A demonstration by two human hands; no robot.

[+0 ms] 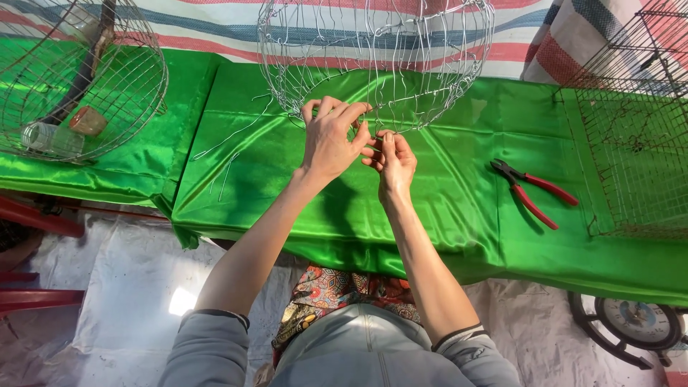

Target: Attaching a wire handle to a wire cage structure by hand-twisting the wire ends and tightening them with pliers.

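Note:
A round basket of thin silver wire lies on its side on the green satin cloth, its open rim facing me. My left hand grips the lower rim with curled fingers. Close beside it, my right hand pinches a wire at the same stretch of rim. The two hands nearly touch. Loose lengths of wire trail on the cloth to the left of the basket.
Red-handled pliers lie on the cloth at the right. A second round wire basket holding a clear jar stands at far left. A rectangular wire cage sits at far right. A round gauge rests on the floor.

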